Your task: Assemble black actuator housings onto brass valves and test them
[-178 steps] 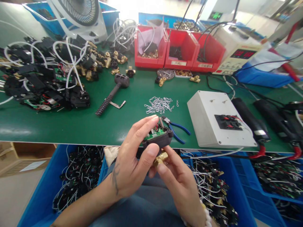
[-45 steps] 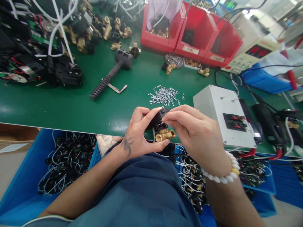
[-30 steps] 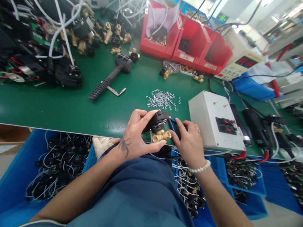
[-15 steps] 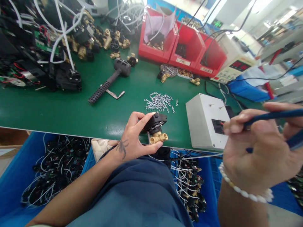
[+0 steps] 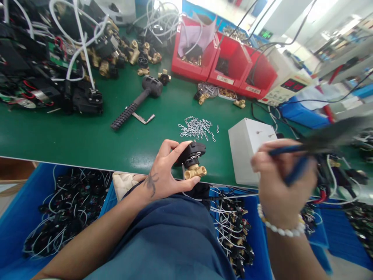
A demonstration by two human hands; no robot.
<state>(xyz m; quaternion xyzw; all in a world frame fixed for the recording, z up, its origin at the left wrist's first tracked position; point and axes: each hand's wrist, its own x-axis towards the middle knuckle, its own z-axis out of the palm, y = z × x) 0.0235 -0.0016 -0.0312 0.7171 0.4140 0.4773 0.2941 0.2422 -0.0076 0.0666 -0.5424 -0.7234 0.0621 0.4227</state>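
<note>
At the front edge of the green bench, my left hand (image 5: 167,169) grips a valve (image 5: 194,159) with a black plastic top and a brass body, thumb below and fingers above. A thin metal clip shows around the joint between the black and brass parts. To the right, over the grey-white box, my right hand (image 5: 287,182) is closed around blue-handled pliers (image 5: 291,149). Their dark head points right, smeared by motion. Just beyond the valve lies a pile of R-shaped cotter pins (image 5: 194,127).
A black mallet (image 5: 136,102) and a small crank lie left of the pins. Behind stand red bins (image 5: 225,79) and a power supply (image 5: 287,83). The grey-white box (image 5: 243,155) sits right. Wired black assemblies (image 5: 52,81) crowd the left; blue crates (image 5: 14,233) stand below.
My right hand has moved left and turned, swinging the pliers so that their head now shows at the right. My left hand keeps the valve in nearly the same place.
</note>
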